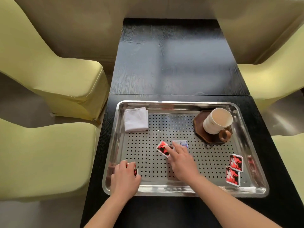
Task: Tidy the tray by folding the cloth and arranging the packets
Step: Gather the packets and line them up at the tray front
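A shiny metal tray (256, 145) with a perforated floor sits on a dark wooden worktop (172, 63), with pale yellow-green covered chairs (57, 76) on both sides.

In the tray's far left corner lies a white cloth (136, 119), already folded into a neat square. In the far right corner an octagonal brown saucer (199, 125) carries a cream cup (217, 120) with a brown ring handle.

Small packets are scattered across the tray. Near the middle, a red-and-black packet (162, 148) lies tilted, just beside a blue-and-white packet (181, 143). The right hand (182, 162) reaches over both — its fingers (171, 149) are loosely spread, the tips resting on the two packets, and they do not pinch either one.

At the tray's near left corner, the left hand (125, 176) curls over another red packet (135, 171); the fingers are pressed together on top of it, hiding most of it, so whether it is gripped or only covered cannot be told.

Along the right side, toward the near corner, two more red packets (234, 169) lie touching — one just behind the other, both slightly tilted.
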Available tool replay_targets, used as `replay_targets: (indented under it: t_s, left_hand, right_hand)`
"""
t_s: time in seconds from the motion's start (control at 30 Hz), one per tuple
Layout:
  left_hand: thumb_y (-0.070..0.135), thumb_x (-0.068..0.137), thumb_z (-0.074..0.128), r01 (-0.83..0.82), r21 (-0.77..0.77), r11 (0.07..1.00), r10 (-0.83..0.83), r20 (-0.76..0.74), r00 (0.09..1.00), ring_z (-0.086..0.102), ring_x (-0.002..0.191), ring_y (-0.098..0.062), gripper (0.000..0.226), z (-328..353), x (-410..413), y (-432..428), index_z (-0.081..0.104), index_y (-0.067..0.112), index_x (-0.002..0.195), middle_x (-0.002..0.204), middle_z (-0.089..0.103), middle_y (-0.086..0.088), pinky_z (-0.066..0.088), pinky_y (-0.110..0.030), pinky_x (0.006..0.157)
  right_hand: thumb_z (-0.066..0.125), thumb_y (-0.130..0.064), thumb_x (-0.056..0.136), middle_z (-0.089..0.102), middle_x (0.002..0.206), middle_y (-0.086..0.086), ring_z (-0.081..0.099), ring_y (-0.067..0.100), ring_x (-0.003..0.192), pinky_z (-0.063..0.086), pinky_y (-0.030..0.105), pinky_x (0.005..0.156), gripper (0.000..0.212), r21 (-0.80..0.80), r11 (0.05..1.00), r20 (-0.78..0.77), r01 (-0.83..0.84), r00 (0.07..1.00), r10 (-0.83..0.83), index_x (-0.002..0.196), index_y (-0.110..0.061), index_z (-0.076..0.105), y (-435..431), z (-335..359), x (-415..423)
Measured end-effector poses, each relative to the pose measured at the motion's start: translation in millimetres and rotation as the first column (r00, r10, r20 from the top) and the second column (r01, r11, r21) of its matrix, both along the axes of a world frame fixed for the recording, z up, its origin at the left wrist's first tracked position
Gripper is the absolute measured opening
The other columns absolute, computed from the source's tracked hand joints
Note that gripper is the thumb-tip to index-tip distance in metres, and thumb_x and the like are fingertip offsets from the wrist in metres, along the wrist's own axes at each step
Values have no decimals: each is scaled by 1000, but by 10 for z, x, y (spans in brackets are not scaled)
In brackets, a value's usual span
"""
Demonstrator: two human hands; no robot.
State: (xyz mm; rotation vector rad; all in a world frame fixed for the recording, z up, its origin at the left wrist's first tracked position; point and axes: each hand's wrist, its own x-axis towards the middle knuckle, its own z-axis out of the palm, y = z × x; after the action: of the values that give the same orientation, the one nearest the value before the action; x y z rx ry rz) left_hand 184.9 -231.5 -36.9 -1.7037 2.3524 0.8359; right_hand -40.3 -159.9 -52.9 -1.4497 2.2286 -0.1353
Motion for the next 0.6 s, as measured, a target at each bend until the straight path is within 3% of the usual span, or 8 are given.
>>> replay_targets:
  t_s: [0.17, 0.3, 0.4, 0.6]
  left_hand:
    - [35, 90, 64, -40, 56, 998, 44, -58, 997, 39, 127, -22, 56, 20, 31, 132, 50, 24, 143, 141, 45, -3, 41, -40, 108]
    - [32, 90, 68, -40, 59, 997, 44, -78, 996, 38, 131, -27, 56, 18, 45, 242, 52, 19, 143, 144, 43, -5, 38, -43, 111]
    - [30, 91, 66, -34, 57, 998, 38, -65, 997, 36, 134, -28, 54, 30, 25, 296, 53, 17, 143, 147, 42, -7, 35, -44, 113]
    - [31, 93, 64, 12, 49, 999, -11, -20, 1000, 38, 134, -26, 54, 45, -29, 332, 52, 17, 143, 147, 42, -6, 37, -42, 113]
  right_hand:
    - [51, -31, 101, 33, 161, -4, 23, 21, 147, 24, 43, 121, 46, -35, 950, -5, 312, 950, -312, 146, -28, 47, 736, 197, -390]
    - [50, -32, 101, 25, 164, 3, 18, 27, 151, 25, 49, 122, 51, 52, 875, -109, 482, 873, -474, 151, -25, 41, 1229, 293, -760]
    - [50, -29, 101, 19, 166, 5, 21, 28, 149, 30, 49, 119, 52, 93, 871, -123, 483, 874, -471, 151, -24, 39, 1395, 312, -865]
    - [50, -27, 100, 21, 165, 7, 26, 30, 146, 34, 46, 115, 34, 147, 894, -88, 424, 906, -415, 134, -24, 55, 1405, 258, -741]
